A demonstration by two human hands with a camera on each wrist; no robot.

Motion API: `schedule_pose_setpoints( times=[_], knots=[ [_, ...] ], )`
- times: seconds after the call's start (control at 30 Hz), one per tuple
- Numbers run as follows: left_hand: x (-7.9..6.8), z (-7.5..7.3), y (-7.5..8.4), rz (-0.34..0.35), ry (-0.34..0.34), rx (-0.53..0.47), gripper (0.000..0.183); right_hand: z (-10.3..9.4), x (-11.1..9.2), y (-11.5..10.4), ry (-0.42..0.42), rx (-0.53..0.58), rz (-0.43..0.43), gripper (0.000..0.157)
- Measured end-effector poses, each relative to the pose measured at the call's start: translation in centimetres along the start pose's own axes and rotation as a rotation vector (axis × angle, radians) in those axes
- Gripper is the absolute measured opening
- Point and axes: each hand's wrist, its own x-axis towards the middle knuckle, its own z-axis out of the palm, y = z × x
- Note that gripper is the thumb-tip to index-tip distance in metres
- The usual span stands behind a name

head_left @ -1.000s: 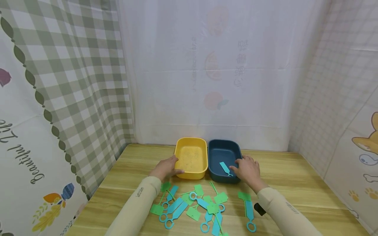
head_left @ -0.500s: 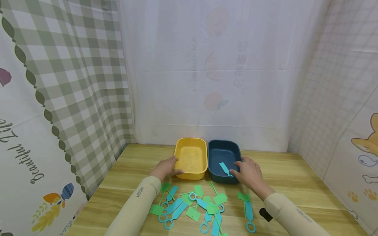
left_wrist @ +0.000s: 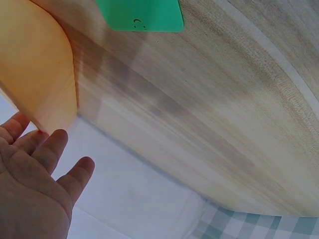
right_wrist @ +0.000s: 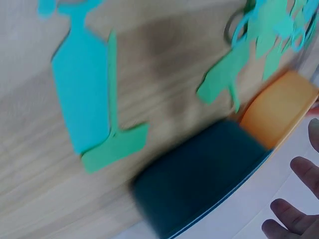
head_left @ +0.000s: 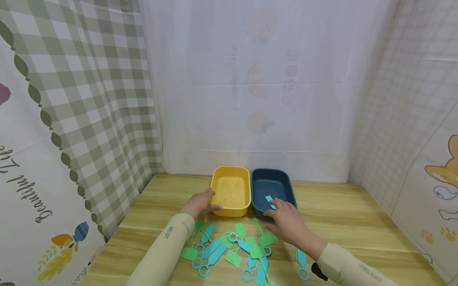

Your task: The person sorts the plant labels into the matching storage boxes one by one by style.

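Observation:
My left hand [head_left: 199, 203] rests at the left rim of a yellow plastic bin [head_left: 231, 212]; in the left wrist view its fingers [left_wrist: 52, 149] are extended and spread, some touching the rim. Over the front right corner of the dark blue bin [head_left: 269, 183] hovers my right hand [head_left: 291, 227], its fingers [right_wrist: 304, 174] spread and nothing held. A flat light-blue tag [head_left: 269, 200] lies in that bin, partly covered by the right hand. In front of the bins lie several blue ring-ended tags [head_left: 218, 254] and green T-shaped plant labels [head_left: 234, 258], loosely heaped.
Both bins stand side by side near the back of the wooden table [head_left: 343, 214]. One blue ring-ended tag [head_left: 302, 260] lies apart to the right, beside a green label [right_wrist: 117, 149]. A white curtain [head_left: 200, 119] hangs behind, a checked one [head_left: 118, 99] on the left.
My right hand has left the blue bin's right rim and moved left and toward me, now over its front corner. The left hand stays at the yellow bin.

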Motion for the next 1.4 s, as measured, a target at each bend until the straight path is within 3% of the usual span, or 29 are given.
schedule_pose_setpoints(
  times=[0.27,0.5,0.77,1.07,1.4],
  knots=[
    [-0.4,-0.1,0.0,0.012,-0.003,-0.015,0.072,0.2,-1.6,-1.8,-0.138,0.019,-0.105,0.034],
    [-0.4,-0.3,0.1,0.005,-0.004,-0.008,0.072,1.0,-2.9,-2.6,-0.186,0.028,-0.146,0.025],
    [-0.5,-0.4,0.3,0.002,-0.01,-0.01,0.073,1.5,-4.5,-3.5,-0.23,0.055,-0.101,0.033],
    [-0.5,-0.6,0.2,0.006,-0.007,-0.002,0.074,1.7,-5.4,-4.0,-0.389,0.122,-0.047,0.04],
    [-0.5,-0.5,0.2,0.001,-0.016,-0.002,0.074,2.0,-5.4,-3.9,-0.368,0.083,-0.035,0.034]
  ],
)
